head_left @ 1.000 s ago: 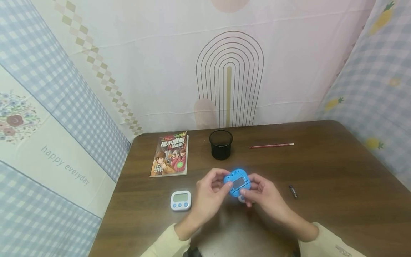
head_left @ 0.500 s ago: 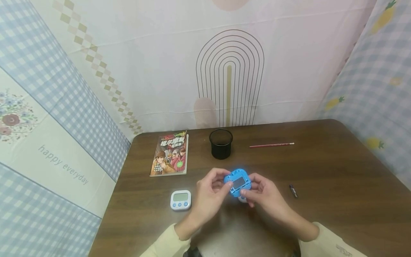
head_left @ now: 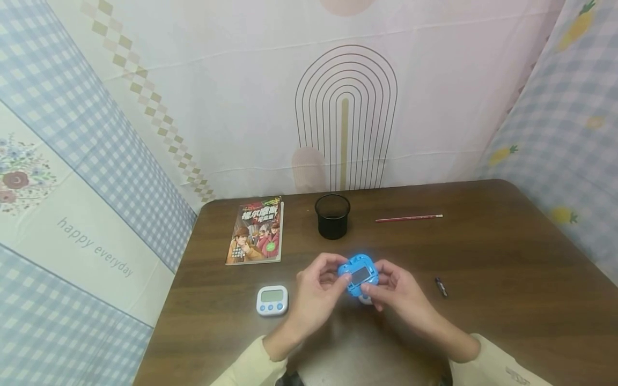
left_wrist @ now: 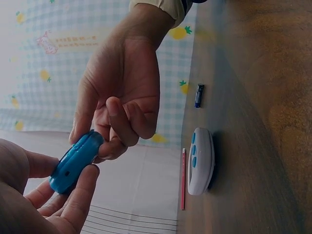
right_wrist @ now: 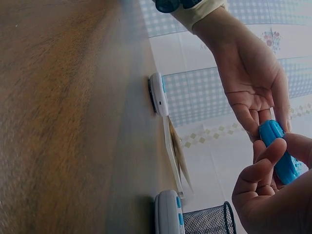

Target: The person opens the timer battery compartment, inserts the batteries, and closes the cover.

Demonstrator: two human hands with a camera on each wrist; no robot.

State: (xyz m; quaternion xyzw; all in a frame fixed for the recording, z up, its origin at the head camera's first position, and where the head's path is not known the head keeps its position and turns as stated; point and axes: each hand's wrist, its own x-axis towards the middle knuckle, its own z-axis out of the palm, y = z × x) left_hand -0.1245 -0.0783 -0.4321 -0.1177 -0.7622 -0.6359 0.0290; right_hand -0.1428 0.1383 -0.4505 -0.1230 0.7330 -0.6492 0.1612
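Both hands hold one small blue timer [head_left: 359, 275] above the middle of the table, a side with a dark grey rectangle facing up. My left hand [head_left: 316, 292] pinches its left edge, thumb on the upturned side and fingers behind. With the thumb at the lower right edge and curled fingers behind, my right hand [head_left: 405, 297] pinches the other end. In the left wrist view the blue timer [left_wrist: 75, 163] shows its rounded side with a small dark hole. Beneath the hands a white timer [head_left: 365, 299] with blue buttons lies on the table, mostly hidden in the head view.
Another white timer [head_left: 272, 301] lies left of the hands, with a comic-style book [head_left: 256, 233] beyond it. A black mesh pen cup [head_left: 332, 220] stands at the back. To the right are a red pencil [head_left: 409, 219] and a small battery [head_left: 441, 287].
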